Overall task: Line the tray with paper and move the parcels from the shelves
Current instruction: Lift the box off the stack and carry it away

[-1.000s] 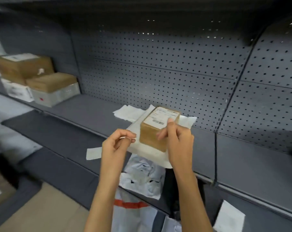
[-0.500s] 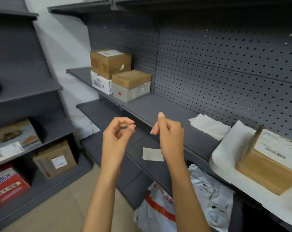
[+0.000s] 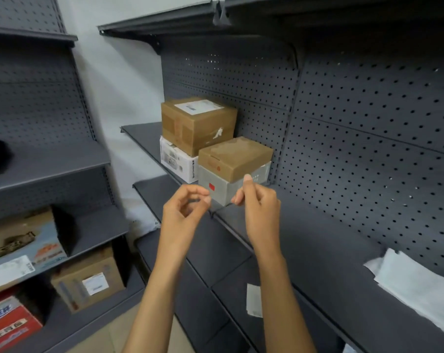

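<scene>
Both empty, half-curled, the left hand [image 3: 184, 212] and right hand [image 3: 257, 207] are raised before the stiff, probably light brown parcel [image 3: 234, 157], best gripped by opposite sides.

1. This looks like a stockroom or parcel depot: dark grey metal shelving [image 3: 317, 250] with perforated pegboard back panels [image 3: 368, 123] lines the white wall [image 3: 121, 98].
2. Brown cardboard boxes with white shipping labels [image 3: 199, 123] sit stacked at the left end of one shelf.
3. A second shelf unit [image 3: 45, 164] on the left carries more labelled cartons [image 3: 88, 281].
</scene>
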Demonstrator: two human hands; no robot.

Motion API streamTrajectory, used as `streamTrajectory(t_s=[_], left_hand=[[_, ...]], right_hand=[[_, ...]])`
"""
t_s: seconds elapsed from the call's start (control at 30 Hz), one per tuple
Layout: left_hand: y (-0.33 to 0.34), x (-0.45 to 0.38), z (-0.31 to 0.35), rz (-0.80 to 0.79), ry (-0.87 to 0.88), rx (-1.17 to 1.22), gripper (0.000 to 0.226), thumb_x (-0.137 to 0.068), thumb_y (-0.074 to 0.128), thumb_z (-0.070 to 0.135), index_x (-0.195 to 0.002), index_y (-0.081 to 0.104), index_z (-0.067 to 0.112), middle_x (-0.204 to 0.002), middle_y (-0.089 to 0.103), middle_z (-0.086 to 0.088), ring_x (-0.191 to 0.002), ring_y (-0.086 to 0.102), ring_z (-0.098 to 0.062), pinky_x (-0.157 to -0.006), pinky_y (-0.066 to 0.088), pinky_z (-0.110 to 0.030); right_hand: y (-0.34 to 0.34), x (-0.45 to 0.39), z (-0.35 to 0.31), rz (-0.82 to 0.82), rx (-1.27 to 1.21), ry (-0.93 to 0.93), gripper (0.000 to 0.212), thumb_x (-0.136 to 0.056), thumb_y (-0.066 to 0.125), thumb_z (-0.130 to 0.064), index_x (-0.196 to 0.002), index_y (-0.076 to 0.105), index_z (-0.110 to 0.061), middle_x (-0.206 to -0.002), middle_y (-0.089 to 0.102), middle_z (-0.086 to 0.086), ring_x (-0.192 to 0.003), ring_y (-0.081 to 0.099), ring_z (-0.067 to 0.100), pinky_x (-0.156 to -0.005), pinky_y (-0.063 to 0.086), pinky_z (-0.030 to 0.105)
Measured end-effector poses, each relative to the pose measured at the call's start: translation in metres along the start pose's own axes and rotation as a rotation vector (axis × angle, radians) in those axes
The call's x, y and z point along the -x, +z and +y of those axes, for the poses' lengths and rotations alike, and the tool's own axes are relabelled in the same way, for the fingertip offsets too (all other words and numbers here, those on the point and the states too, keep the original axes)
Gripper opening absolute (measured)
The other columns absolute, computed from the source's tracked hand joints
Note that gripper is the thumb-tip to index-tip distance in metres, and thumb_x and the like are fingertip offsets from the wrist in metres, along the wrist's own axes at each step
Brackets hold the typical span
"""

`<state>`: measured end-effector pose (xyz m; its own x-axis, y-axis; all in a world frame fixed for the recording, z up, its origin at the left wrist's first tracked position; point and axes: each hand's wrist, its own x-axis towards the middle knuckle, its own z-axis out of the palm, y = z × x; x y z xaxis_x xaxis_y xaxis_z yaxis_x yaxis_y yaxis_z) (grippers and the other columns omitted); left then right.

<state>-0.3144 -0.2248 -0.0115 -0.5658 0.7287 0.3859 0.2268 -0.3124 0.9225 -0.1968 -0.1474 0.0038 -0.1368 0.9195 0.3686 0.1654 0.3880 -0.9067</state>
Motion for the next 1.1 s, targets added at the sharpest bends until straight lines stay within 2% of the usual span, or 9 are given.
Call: streamTrajectory(t_s=[0.27,0.4,0.5,0.6,0.67,0.73,0.9,1.0,1.1], left_hand=[[0.011,-0.096,-0.044,0.006,-0.012,0.079,0.013,-0.094,0.067,0.002,-0.092,0.069,0.015,-0.083,0.068,0.007,-0.077,0.064,0.002,-0.077,0.051,-0.017],[0.015,-0.14,-0.066,0.027,0.001,0.114,0.017,-0.095,0.065,0.001,-0.091,0.069,0.017,-0.091,0.07,0.006,-0.088,0.064,-0.001,-0.081,0.05,-0.015],[0.017,-0.173,-0.083,-0.016,-0.035,0.156,0.01,-0.095,0.065,0.004,-0.096,0.069,0.014,-0.098,0.069,0.01,-0.099,0.064,0.002,-0.088,0.05,-0.018],[0.016,-0.208,-0.097,-0.084,-0.036,0.147,0.016,-0.095,0.066,0.004,-0.102,0.071,0.017,-0.105,0.071,0.011,-0.105,0.064,0.002,-0.092,0.05,-0.02],[0.016,-0.232,-0.103,-0.165,-0.018,0.153,0.023,-0.094,0.066,0.001,-0.104,0.071,0.021,-0.107,0.071,0.01,-0.103,0.064,0.004,-0.088,0.05,-0.015],[0.016,-0.252,-0.108,-0.261,-0.01,0.145,0.028,-0.094,0.066,0.002,-0.108,0.071,0.025,-0.114,0.071,0.012,-0.105,0.063,0.008,-0.09,0.05,-0.013],[0.022,-0.273,-0.13,-0.503,0.005,0.058,0.037,-0.098,0.064,0.013,-0.13,0.065,0.03,-0.136,0.059,0.018,-0.12,0.05,0.018,-0.109,0.043,-0.023],[0.026,-0.277,-0.142,-0.575,-0.084,-0.015,0.051,-0.094,0.066,0.034,-0.144,0.052,0.039,-0.151,0.047,0.016,-0.139,0.043,-0.004,-0.119,0.037,-0.042],[0.026,-0.279,-0.145,-0.6,-0.202,0.009,0.068,-0.089,0.066,0.045,-0.15,0.036,0.049,-0.148,0.036,0.024,-0.145,0.036,-0.01,-0.121,0.032,-0.047]], right_hand=[[0.046,-0.09,0.024,0.063,0.054,0.004,0.049,-0.104,0.045,-0.038,-0.058,0.055,-0.024,-0.066,0.066,0.002,-0.064,0.06,0.014,-0.069,0.048,0.035],[0.064,-0.124,0.038,0.12,0.092,-0.001,0.045,-0.105,0.046,-0.034,-0.061,0.054,-0.026,-0.056,0.053,-0.01,-0.053,0.046,0.001,-0.06,0.038,0.027],[0.08,-0.143,0.047,0.195,0.106,0.032,0.039,-0.104,0.048,-0.029,-0.068,0.059,-0.018,-0.055,0.054,-0.016,-0.051,0.046,0.001,-0.056,0.033,0.021],[0.095,-0.164,0.052,0.318,0.102,0.025,0.035,-0.101,0.047,-0.031,-0.076,0.062,-0.01,-0.071,0.064,-0.005,-0.062,0.049,0.003,-0.062,0.041,0.028],[0.105,-0.176,0.055,0.392,0.111,0.04,0.038,-0.094,0.042,-0.044,-0.079,0.063,-0.016,-0.086,0.067,0.003,-0.08,0.059,0.017,-0.074,0.049,0.038],[0.114,-0.184,0.054,0.433,0.129,0.075,0.034,-0.089,0.038,-0.05,-0.084,0.064,-0.028,-0.1,0.068,-0.001,-0.101,0.061,0.023,-0.089,0.052,0.045],[0.127,-0.182,0.066,0.496,0.182,0.153,0.017,-0.101,0.052,-0.033,-0.105,0.066,-0.025,-0.115,0.059,-0.005,-0.118,0.05,0.018,-0.105,0.04,0.039],[0.129,-0.175,0.073,0.511,0.222,0.201,0.019,-0.099,0.056,-0.024,-0.118,0.061,-0.026,-0.126,0.054,-0.005,-0.124,0.045,0.015,-0.108,0.036,0.034],[0.133,-0.176,0.074,0.51,0.145,0.248,0.035,-0.095,0.059,-0.024,-0.13,0.054,-0.027,-0.137,0.054,-0.004,-0.129,0.05,0.015,-0.114,0.04,0.041]])
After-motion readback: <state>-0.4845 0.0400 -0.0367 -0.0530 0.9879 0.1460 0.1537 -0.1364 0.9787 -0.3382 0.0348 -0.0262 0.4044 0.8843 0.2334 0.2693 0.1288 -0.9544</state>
